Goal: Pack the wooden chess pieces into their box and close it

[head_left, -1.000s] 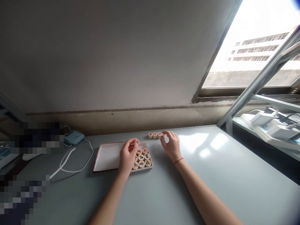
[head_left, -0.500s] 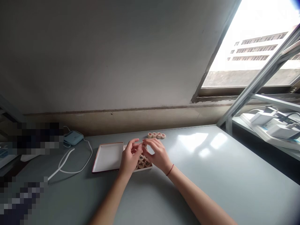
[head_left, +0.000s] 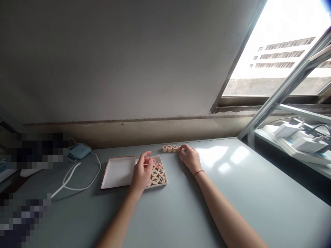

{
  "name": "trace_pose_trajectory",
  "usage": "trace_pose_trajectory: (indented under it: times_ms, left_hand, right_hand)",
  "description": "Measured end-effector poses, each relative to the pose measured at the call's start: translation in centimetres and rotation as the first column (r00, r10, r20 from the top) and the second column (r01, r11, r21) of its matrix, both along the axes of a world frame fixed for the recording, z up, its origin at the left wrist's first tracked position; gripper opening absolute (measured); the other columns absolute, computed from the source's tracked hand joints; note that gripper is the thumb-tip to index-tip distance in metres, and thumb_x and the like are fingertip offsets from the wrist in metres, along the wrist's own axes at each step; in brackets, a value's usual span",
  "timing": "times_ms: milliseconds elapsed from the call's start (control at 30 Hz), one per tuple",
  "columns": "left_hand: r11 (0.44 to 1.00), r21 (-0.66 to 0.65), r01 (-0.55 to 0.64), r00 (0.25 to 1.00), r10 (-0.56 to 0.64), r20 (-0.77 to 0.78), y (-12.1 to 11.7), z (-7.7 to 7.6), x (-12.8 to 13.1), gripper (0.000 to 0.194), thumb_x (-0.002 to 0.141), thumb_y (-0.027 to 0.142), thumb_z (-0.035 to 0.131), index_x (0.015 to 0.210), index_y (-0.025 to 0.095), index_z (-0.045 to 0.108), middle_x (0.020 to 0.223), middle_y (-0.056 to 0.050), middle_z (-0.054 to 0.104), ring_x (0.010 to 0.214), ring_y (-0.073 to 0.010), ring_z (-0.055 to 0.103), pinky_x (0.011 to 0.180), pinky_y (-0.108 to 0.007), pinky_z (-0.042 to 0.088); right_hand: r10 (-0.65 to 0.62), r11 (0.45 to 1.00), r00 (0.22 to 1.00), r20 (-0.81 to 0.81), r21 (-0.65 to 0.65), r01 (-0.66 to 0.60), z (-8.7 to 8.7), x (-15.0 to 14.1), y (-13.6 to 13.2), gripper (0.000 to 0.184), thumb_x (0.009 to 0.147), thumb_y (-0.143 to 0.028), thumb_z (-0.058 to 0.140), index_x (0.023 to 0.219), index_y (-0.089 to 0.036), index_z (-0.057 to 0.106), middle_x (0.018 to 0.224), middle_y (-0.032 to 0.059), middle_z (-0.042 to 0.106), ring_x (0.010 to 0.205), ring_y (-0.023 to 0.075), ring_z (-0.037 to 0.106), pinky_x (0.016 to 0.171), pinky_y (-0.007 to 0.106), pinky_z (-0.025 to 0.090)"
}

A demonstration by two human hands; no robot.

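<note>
My right hand (head_left: 190, 158) is at the right end of a short row of round wooden Chinese chess pieces (head_left: 170, 148) with red characters. Its fingers are pinched on a chess piece there, mostly hidden by the fingertips. My left hand (head_left: 141, 170) hovers over the left side of a shallow white box (head_left: 162, 184), thumb and fingers curled but apart, and I see nothing plainly held. Inside the box lie several chess pieces (head_left: 154, 180), some marked black, some red. The hand hides part of the box.
Left of the box lies its lid (head_left: 120, 172), inner side up. Farther left are a light blue device (head_left: 80, 151) and a looping white cable (head_left: 88, 187). A metal frame post (head_left: 269, 100) and a shelf with white chargers (head_left: 292, 131) stand at the right.
My right hand has moved from beside my left hand over the box to the right end of the row, uncovering pieces in the box. The left hand stays over the box.
</note>
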State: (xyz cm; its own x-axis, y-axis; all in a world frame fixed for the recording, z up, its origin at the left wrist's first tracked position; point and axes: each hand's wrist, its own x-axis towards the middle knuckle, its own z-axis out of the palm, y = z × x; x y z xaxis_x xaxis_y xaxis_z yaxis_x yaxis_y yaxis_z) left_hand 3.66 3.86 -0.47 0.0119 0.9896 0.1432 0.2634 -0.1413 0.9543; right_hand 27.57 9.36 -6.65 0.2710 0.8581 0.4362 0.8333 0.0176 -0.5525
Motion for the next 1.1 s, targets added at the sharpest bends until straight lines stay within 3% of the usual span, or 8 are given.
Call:
trace_pose_trajectory:
  times_ms: [267, 400, 500, 567, 667, 800, 967, 1100]
  left_hand:
    - [1.0, 0.008, -0.017, 0.999, 0.017, -0.034, 0.1, 0.0, 0.0, 0.031, 0.083, 0.036, 0.05, 0.109, 0.02, 0.058, 0.087, -0.004, 0.069, 0.075, -0.0152, 0.063, 0.066, -0.025, 0.05]
    - [0.994, 0.106, -0.027, 0.977, 0.048, -0.206, 0.5, 0.0, -0.9, 0.025, 0.085, 0.034, 0.046, 0.097, 0.021, 0.064, 0.089, -0.004, 0.069, 0.077, -0.0168, 0.063, 0.068, -0.027, 0.05]
    - [0.966, 0.259, 0.01, 0.884, 0.112, -0.454, 1.2, -0.4, -2.3, 0.024, 0.085, 0.026, 0.043, 0.087, 0.021, 0.066, 0.088, -0.005, 0.069, 0.082, -0.0193, 0.062, 0.076, -0.031, 0.048]
    - [0.953, 0.3, 0.034, 0.787, 0.16, -0.596, 1.7, -0.6, -3.3, 0.026, 0.083, 0.019, 0.041, 0.082, 0.021, 0.067, 0.085, -0.005, 0.069, 0.086, -0.0212, 0.059, 0.079, -0.033, 0.046]
    - [0.96, 0.278, 0.02, 0.629, 0.204, -0.75, 1.9, -0.5, -4.4, 0.027, 0.082, 0.019, 0.043, 0.079, 0.021, 0.07, 0.085, -0.006, 0.067, 0.087, -0.024, 0.054, 0.077, -0.034, 0.043]
    - [0.98, 0.194, 0.036, 0.507, 0.15, -0.849, 1.7, -0.1, -4.9, 0.031, 0.084, 0.025, 0.044, 0.071, 0.022, 0.071, 0.086, -0.007, 0.061, 0.087, -0.0248, 0.048, 0.076, -0.035, 0.042]
    - [0.981, 0.152, 0.121, 0.538, 0.064, -0.841, 1.7, -0.3, -5.1, 0.029, 0.084, 0.027, 0.044, 0.071, 0.022, 0.07, 0.09, -0.007, 0.059, 0.089, -0.0242, 0.047, 0.079, -0.037, 0.041]
    - [0.974, 0.18, 0.136, 0.579, 0.069, -0.812, 1.7, -0.5, -5.2, 0.019, 0.08, 0.029, 0.05, 0.077, 0.022, 0.067, 0.094, -0.007, 0.061, 0.093, -0.0262, 0.049, 0.08, -0.038, 0.04]
  right_hand:
    - [-0.002, 1.0, 0.999, 0.047, 0.003, 0.002, 0.0, -0.2, 0.1, 0.014, 0.081, -0.027, 0.052, 0.088, -0.026, 0.064, 0.091, 0.0013, 0.071, 0.085, 0.0219, 0.06, 0.07, 0.03, 0.038]
    - [-0.03, 0.998, 0.998, 0.057, 0.063, 0.027, 0.6, -0.6, -0.2, 0.019, 0.082, -0.029, 0.052, 0.095, -0.024, 0.064, 0.099, 0.0049, 0.069, 0.092, 0.0247, 0.058, 0.074, 0.034, 0.039]
    - [0.018, 0.98, 0.999, 0.041, 0.198, -0.026, 1.6, -1.9, -1.0, 0.021, 0.085, -0.029, 0.047, 0.096, -0.021, 0.064, 0.1, 0.0084, 0.068, 0.094, 0.0251, 0.056, 0.078, 0.036, 0.041]
    - [0.191, 0.957, 0.982, 0.014, 0.221, -0.189, 2.4, -3.4, -1.7, 0.022, 0.089, -0.027, 0.043, 0.095, -0.021, 0.063, 0.093, 0.0078, 0.068, 0.086, 0.0216, 0.057, 0.076, 0.033, 0.042]
    - [0.43, 0.898, 0.902, -0.028, 0.119, -0.424, 3.2, -6.0, -2.9, 0.023, 0.093, -0.029, 0.04, 0.097, -0.021, 0.062, 0.082, 0.0047, 0.067, 0.074, 0.0175, 0.057, 0.068, 0.027, 0.042]
    - [0.505, 0.862, 0.863, 0.016, -0.049, -0.504, 3.2, -8.1, -3.9, 0.038, 0.097, -0.036, 0.034, 0.07, -0.021, 0.057, 0.061, 0.0011, 0.057, 0.059, 0.0153, 0.051, 0.058, 0.025, 0.035]
    - [0.498, 0.867, 0.867, 0.025, -0.045, -0.497, 2.8, -8.3, -4.0, 0.043, 0.097, -0.038, 0.033, 0.06, -0.021, 0.047, 0.057, -0.0002, 0.053, 0.054, 0.0142, 0.048, 0.054, 0.024, 0.031]
    - [0.492, 0.871, 0.871, 0.015, -0.027, -0.491, 3.0, -8.3, -4.0, 0.045, 0.097, -0.039, 0.031, 0.058, -0.022, 0.046, 0.056, 0.0002, 0.053, 0.053, 0.0152, 0.049, 0.053, 0.024, 0.031]
